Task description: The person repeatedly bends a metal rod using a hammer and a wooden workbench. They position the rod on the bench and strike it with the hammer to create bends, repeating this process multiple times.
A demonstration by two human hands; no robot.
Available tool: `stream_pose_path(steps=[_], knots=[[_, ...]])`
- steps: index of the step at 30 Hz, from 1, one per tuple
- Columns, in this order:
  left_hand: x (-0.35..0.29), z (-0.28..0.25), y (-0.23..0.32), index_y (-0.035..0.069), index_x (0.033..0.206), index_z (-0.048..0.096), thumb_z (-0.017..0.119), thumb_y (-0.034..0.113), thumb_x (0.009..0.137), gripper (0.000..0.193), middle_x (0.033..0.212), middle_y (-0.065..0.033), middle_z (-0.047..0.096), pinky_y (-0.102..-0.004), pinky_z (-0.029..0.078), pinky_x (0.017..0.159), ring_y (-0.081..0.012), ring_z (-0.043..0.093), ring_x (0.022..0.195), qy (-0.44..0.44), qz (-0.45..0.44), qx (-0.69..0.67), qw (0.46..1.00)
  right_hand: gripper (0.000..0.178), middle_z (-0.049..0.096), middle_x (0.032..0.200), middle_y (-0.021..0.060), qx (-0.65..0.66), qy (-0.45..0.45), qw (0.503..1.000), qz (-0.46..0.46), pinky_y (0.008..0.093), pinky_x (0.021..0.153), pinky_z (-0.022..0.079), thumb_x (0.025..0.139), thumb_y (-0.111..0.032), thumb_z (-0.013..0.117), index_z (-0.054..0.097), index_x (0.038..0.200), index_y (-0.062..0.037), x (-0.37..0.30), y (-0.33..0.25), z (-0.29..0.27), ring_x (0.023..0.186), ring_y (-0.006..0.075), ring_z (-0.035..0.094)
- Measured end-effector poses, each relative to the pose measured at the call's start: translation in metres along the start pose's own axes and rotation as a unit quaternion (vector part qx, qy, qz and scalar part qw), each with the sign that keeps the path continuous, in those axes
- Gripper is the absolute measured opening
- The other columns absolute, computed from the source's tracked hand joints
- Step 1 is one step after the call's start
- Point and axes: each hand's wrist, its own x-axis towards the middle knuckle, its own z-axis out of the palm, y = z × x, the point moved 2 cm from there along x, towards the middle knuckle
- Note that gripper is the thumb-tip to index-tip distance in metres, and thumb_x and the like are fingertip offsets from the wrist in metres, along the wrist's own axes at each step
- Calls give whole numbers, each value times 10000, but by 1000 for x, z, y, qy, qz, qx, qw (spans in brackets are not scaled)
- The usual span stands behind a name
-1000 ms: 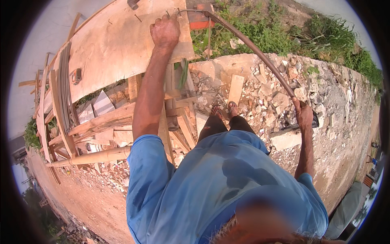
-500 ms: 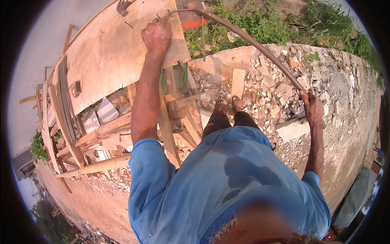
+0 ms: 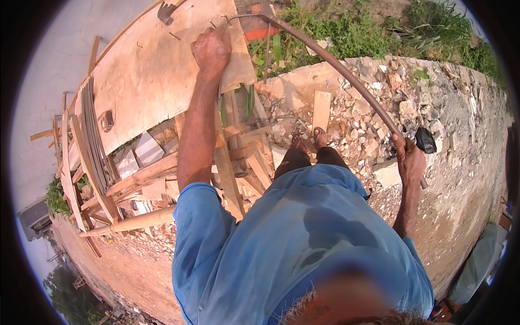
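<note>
My left hand [image 3: 211, 51] is a closed fist over the wooden board [image 3: 146, 81], at its far right part. A thin metal rod [image 3: 236, 17] shows just beyond the fist, bending from there to the far end of a long brown pipe [image 3: 346, 73]; the fingers appear wrapped round this rod. Upright nails [image 3: 174, 36] stand in the board near the fist. My right hand [image 3: 410, 160] is closed round the pipe's near end, out over the rubble. The pipe slants from the board down to the right.
A hammer [image 3: 166, 13] lies at the board's far edge, and what looks like a tape measure [image 3: 106, 121] at its left. Beside it runs a bundle of thin rods [image 3: 93, 135]. Timber pieces [image 3: 146, 173] lie below. Broken rubble [image 3: 357, 119], a black bag [image 3: 425, 141] and green plants [image 3: 341, 38] are to the right.
My right hand has drawn the pipe's near end slightly toward me and to the left. The black bag has come into sight beside it. My left fist stays at the same place on the board.
</note>
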Motion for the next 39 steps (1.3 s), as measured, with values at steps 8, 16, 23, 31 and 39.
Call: stream_pose_path(steps=[8,16,23,31,39], knots=[[0,-5,-4,134,1092,749,551,261,858,331,858,-192,685,-504,504,792,-380,665,854,43,-16,-78,996,697,562,622,172,58,-95,992,-55,445,612,416,932,-653,515,604,803,26,53,21,-29,606,340,518],[-2,-2,-4,147,1085,752,568,252,848,317,867,-177,687,-492,508,792,-367,664,857,55,-18,-79,995,584,416,560,106,49,-79,986,-136,418,523,342,961,-562,550,580,792,-4,64,4,-98,535,223,395],[0,1,-4,150,1075,748,549,270,859,317,884,-167,687,-512,493,789,-372,659,869,36,-18,-44,998,544,521,561,147,-35,-47,990,-127,447,545,409,973,-535,529,589,796,-25,31,-27,-129,524,307,527],[-2,-2,-2,139,1075,747,536,266,859,328,905,-162,692,-520,481,798,-371,657,884,39,-15,-46,998,465,578,613,176,-27,-2,996,-80,470,586,442,960,-481,577,602,850,-30,1,-38,-113,603,380,599],[-2,-3,-1,103,1066,740,552,275,862,327,918,-173,690,-500,494,805,-373,658,885,27,-14,-35,999,505,637,660,195,-35,-1,999,-40,477,598,481,950,-528,564,671,992,-36,-22,-32,-82,668,392,662]])
